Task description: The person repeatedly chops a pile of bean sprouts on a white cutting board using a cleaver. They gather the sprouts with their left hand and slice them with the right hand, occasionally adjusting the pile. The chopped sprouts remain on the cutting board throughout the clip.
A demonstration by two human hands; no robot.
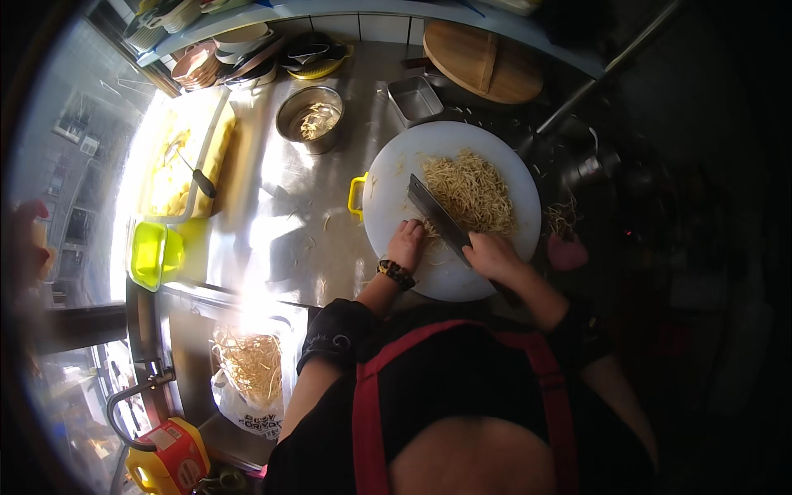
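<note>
A round white cutting board with a yellow handle lies before me on a steel counter. My right hand grips a cleaver, whose blade slants across the board, its far end pointing up and left. Just left of the blade, my left hand presses curled fingers onto a small bunch of thin pale roots, partly hidden by the fingers and blade. Beyond the cleaver, towards the right, spreads a heap of short chopped roots.
Around the board are a steel bowl with chopped pieces, a square metal tin and a wooden lid. A tub of yellow chunks and a green container stand left. Long roots fill a bag in the sink.
</note>
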